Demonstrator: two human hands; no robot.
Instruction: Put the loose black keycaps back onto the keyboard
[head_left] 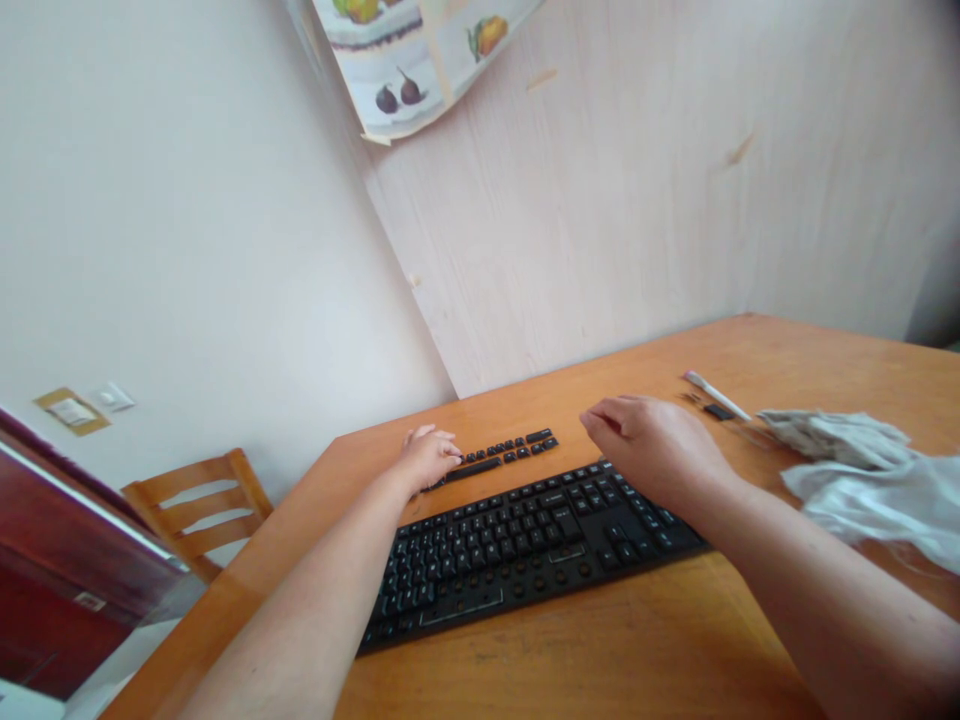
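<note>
A black keyboard [517, 550] lies across the table, with bare switch sockets where keys are off along its near rows. Behind it, loose black keycaps [517, 446] stand in two rows, with a space bar [474, 469] among them. My left hand [429, 457] is at the left end of these rows, thumb and fingers pinched on a small dark keycap [458, 459]. My right hand [651, 446] hovers by the keyboard's far right corner, fingers curled inward. Whatever it may hold is hidden.
A white-handled brush [716, 395] and a small black-handled tool [718, 411] lie at the right. Crumpled grey and white cloths [885, 490] are beside them. A wooden chair [199, 505] stands left of the table [570, 640]; the wall rises behind.
</note>
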